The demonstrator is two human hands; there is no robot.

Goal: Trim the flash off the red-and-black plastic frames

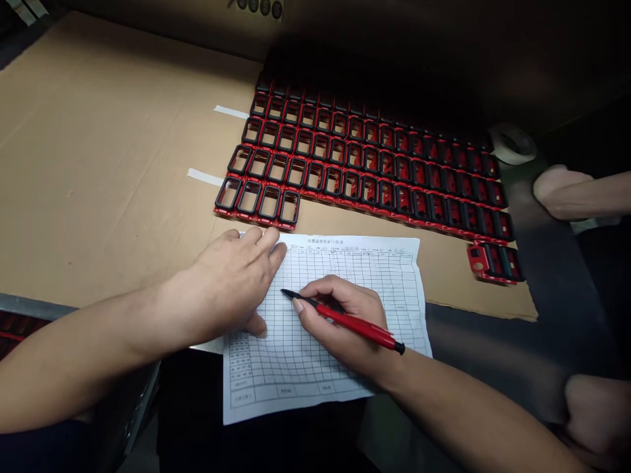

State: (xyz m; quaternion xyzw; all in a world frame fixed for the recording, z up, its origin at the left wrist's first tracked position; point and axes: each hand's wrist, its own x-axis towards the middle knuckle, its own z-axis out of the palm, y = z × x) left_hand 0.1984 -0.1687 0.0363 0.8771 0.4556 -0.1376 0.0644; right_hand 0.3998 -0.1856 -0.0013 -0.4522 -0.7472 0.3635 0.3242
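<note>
At six o'clock, the white gridded paper form [315, 371] overhangs the brown cardboard-covered table [123, 164], so it could crease under the red-and-black plastic pen [352, 323] your right hand [345, 345] grips if your open, palm-down left hand [234, 272] slips.

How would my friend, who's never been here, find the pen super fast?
Find the big brown cardboard, then the white gridded sheet overlapping its near edge. Over that sheet, the right hand holds the pen, tip pointing left. It's long and thin, red with black ends, unlike the boxy red-and-black frames beyond.
</note>
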